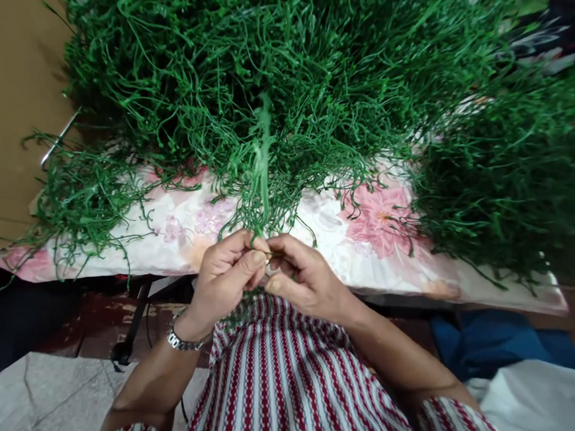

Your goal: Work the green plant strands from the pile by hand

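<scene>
In the head view, my left hand [229, 270] and my right hand [307, 274] meet at the table's front edge, fingertips nearly touching. My left hand pinches the base of a small bunch of thin green plastic-looking stems [264, 184], which extends away from me and is smeared by motion. The thumb and fingers of my right hand close on the lower ends of the same stems; a tiny pale spot shows between the fingertips, too small to name. Just beyond lies a big tangled heap of similar green stems [275, 64].
Smaller piles of stems lie at the left [87, 204] and right [503, 172] of the flowered tablecloth [382, 218]. A thin metal rod [60, 140] leans by the brown cardboard [6, 118]. At lower right, part of another person in blue clothing [496, 342] is visible.
</scene>
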`<state>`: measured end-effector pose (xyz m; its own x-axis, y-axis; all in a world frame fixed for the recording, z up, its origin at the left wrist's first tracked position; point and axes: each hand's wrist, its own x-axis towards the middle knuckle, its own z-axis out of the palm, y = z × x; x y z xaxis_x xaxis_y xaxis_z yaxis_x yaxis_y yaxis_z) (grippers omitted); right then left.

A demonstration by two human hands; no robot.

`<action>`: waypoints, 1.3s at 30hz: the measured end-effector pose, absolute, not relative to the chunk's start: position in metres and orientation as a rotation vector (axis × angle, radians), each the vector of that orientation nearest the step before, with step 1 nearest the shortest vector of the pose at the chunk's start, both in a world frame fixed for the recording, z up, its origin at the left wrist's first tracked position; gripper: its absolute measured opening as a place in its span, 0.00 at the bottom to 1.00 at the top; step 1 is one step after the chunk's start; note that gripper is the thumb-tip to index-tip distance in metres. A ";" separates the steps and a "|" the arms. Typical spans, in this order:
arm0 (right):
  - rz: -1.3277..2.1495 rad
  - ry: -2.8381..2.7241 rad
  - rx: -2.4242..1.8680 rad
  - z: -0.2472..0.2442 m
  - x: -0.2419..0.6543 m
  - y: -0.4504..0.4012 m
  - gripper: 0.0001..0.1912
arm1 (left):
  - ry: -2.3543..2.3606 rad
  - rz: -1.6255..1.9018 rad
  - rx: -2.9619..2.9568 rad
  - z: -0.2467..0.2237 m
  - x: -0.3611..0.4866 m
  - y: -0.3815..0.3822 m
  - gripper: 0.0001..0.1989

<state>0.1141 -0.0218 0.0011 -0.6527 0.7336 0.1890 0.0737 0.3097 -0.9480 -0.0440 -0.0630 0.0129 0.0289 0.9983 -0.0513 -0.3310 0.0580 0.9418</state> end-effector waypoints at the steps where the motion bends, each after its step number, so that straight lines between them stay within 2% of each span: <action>1: 1.328 -2.021 -0.724 0.002 0.112 -0.023 0.19 | 0.985 1.277 0.933 0.010 -0.042 -0.064 0.06; 6: 1.125 -2.210 -0.778 0.001 0.114 -0.022 0.15 | 1.047 1.237 0.958 0.003 -0.039 -0.067 0.09; 12: 1.164 -2.292 -0.683 -0.004 0.116 -0.021 0.10 | 1.010 1.209 0.987 0.005 -0.040 -0.066 0.09; 16: 1.306 -2.217 -0.641 -0.005 0.116 -0.023 0.11 | 0.948 1.232 0.905 0.006 -0.039 -0.064 0.08; 21: 1.646 -1.913 -0.314 -0.004 0.117 -0.030 0.15 | 0.562 1.179 0.686 0.012 -0.040 -0.067 0.08; 25: 1.772 -1.713 -0.072 0.001 0.125 -0.035 0.15 | 0.489 1.402 0.580 0.025 -0.055 -0.063 0.07; 27: 1.679 -1.697 -0.184 0.003 0.132 -0.031 0.13 | 0.535 1.493 0.655 0.032 -0.064 -0.060 0.05; 32: 1.402 -1.823 -0.741 0.007 0.136 -0.016 0.11 | 0.561 1.438 0.847 0.036 -0.069 -0.060 0.07; 37: 1.563 -2.115 -0.691 0.005 0.113 -0.019 0.20 | 0.427 1.451 0.952 0.029 -0.063 -0.060 0.06; 39: 1.675 -2.179 -0.600 0.002 0.106 -0.023 0.18 | 0.403 1.494 0.988 0.026 -0.062 -0.060 0.09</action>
